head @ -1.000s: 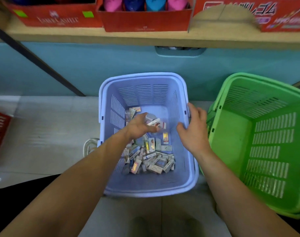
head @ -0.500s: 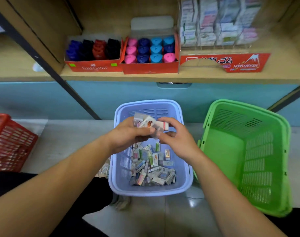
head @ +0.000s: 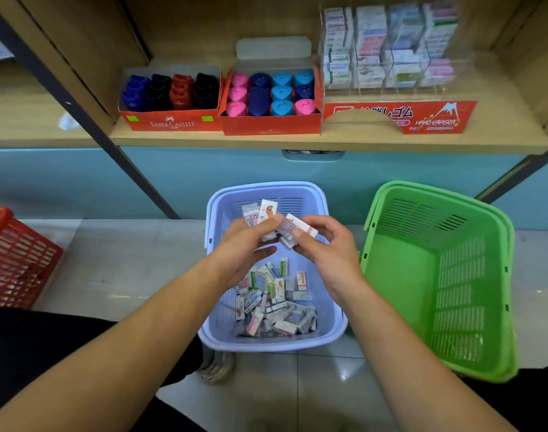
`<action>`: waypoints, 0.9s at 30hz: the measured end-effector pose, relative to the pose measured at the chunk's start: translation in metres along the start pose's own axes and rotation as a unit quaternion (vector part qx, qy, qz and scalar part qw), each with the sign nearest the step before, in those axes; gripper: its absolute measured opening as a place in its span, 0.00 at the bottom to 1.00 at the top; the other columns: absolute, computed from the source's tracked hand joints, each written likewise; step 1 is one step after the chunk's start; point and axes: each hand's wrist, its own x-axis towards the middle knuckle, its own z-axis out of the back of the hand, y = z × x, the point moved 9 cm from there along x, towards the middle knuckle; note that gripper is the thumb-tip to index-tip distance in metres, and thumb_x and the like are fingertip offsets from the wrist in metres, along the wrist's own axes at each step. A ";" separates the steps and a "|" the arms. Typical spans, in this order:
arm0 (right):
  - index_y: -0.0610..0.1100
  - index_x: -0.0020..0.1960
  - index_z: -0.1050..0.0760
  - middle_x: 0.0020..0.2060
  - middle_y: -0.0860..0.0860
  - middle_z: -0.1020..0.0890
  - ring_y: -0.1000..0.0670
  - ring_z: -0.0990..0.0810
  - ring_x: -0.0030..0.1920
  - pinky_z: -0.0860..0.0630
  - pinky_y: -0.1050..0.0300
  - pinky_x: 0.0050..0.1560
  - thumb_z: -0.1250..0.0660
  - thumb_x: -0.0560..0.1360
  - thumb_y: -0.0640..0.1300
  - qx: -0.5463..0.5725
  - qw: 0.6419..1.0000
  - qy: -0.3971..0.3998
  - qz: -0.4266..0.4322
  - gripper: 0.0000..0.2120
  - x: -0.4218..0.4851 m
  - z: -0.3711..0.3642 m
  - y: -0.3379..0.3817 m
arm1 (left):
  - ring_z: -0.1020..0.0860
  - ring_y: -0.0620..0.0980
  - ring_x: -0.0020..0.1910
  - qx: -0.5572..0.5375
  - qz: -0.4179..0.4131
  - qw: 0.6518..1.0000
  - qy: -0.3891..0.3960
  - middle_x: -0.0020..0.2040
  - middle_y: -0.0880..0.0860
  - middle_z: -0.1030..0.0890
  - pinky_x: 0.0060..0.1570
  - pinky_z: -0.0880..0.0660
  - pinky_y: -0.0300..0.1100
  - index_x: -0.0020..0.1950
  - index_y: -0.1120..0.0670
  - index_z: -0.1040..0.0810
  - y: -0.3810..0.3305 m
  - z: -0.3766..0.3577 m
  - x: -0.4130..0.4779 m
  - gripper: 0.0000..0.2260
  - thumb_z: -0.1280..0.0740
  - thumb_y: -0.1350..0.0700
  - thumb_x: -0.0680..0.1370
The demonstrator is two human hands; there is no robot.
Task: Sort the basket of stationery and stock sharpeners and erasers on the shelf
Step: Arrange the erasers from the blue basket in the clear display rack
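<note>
**Erasers in hand, rack ahead and to the right**

Above the basket (head: 335,319), the left hand (head: 244,247) grips fanned erasers (head: 261,213). The right hand (head: 328,254) pinches one eraser (head: 300,227) in its fingers, long axis crosswise. The rack (head: 388,48) on the shelf (head: 297,140) lies up and right, nearer the right hand.

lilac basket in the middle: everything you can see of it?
The pale lilac rectangular plastic basket stands upright on the tiled floor below the wooden shelf. Rounded rim, slotted walls. A loose heap of small wrapped erasers fills its near half. The left hand and right hand grip other erasers above it, not touching it. A green plastic basket sits close on its right; contact unclear.
</note>
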 end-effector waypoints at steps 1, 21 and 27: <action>0.43 0.54 0.20 0.53 0.49 0.17 0.54 0.15 0.45 0.17 0.45 0.54 0.25 0.75 0.40 0.003 1.000 -0.012 0.001 0.10 -0.001 0.001 -0.001 | 0.18 0.49 0.47 0.000 -0.001 1.000 -0.006 0.47 0.51 0.15 0.49 0.24 0.43 0.53 0.53 0.18 0.000 0.001 0.002 0.06 0.30 0.52 0.79; 0.53 0.53 0.21 0.54 0.51 0.18 0.52 0.17 0.55 0.18 0.42 0.57 0.20 0.69 0.43 -0.059 0.998 0.016 -0.021 0.16 0.016 -0.015 -0.033 | 0.17 0.52 0.43 0.003 0.016 0.999 -0.048 0.46 0.55 0.15 0.45 0.22 0.45 0.59 0.58 0.21 0.025 0.008 0.020 0.15 0.25 0.56 0.75; 0.51 0.55 0.20 0.55 0.51 0.18 0.56 0.17 0.53 0.19 0.51 0.56 0.20 0.70 0.41 -0.076 0.996 0.047 -0.012 0.17 0.016 -0.016 -0.031 | 0.17 0.54 0.45 0.023 0.021 0.998 -0.054 0.48 0.58 0.15 0.47 0.21 0.46 0.59 0.59 0.19 0.029 0.010 0.026 0.16 0.25 0.54 0.75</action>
